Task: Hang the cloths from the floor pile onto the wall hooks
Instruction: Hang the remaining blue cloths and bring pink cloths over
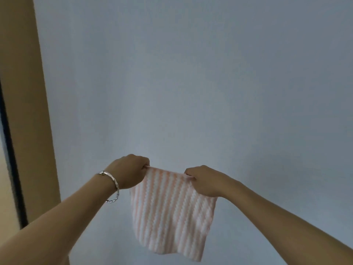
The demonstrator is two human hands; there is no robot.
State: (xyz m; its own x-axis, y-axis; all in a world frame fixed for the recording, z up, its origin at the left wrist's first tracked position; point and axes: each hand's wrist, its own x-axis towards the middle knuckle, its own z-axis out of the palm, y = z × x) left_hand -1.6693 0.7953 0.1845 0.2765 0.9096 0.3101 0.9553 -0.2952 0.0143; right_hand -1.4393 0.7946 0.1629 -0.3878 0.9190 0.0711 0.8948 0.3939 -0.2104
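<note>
Cloth [172, 213] held up vs wall [191, 73] — L hand [129, 175] & R hand [205, 181] pinch top corners, apart.

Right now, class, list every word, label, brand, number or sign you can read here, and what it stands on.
None: no text shows. The cloth, pinched at its top corners by the left hand and right hand, bears only stripes; wall and bracelet are unmarked.
</note>
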